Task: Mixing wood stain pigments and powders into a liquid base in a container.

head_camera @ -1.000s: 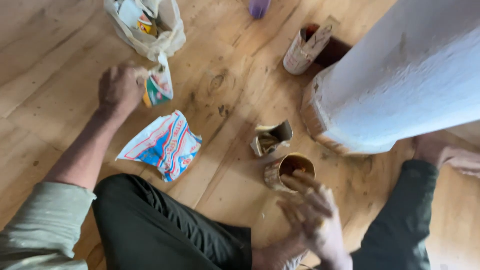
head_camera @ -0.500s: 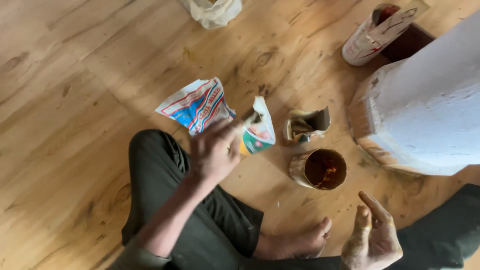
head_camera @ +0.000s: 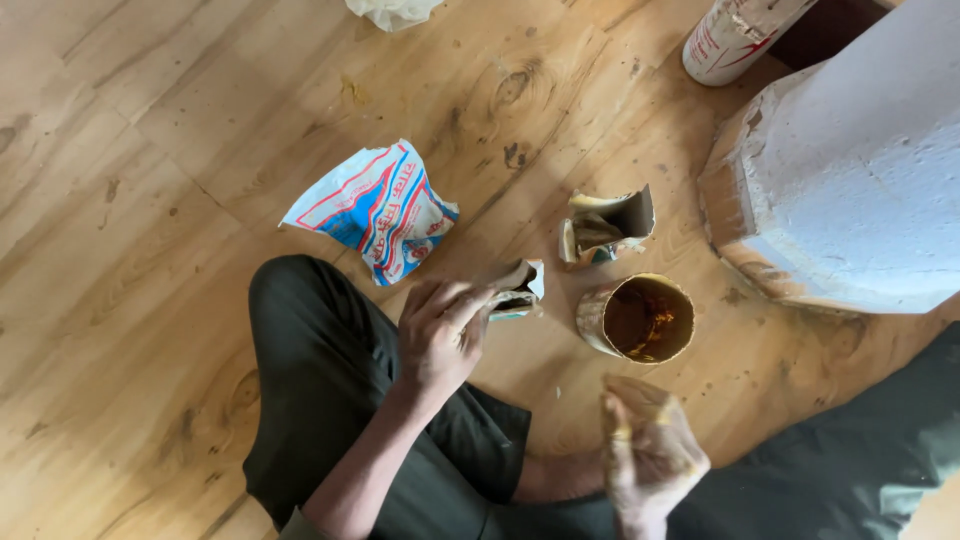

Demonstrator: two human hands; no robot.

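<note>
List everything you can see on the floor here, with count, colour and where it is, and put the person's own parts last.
flat packet: one, white with blue and red print, on the floor above the left knee
small packet: one, pale, torn open, in the left hand's grip
open packet: one, tan and white, standing open on the floor above the cup
round cup: one, tan outside, brown-orange stuff inside, on the floor
cylinder container: one, white with red print, top right
plastic bag: one, whitish, top edge
white block: one, right side
wooden floor: light brown planks
dark trouser legs: two, crossed
bare foot: one, between the legs
left hand: holds the small packet
right hand: empty, smeared, below the cup
</note>
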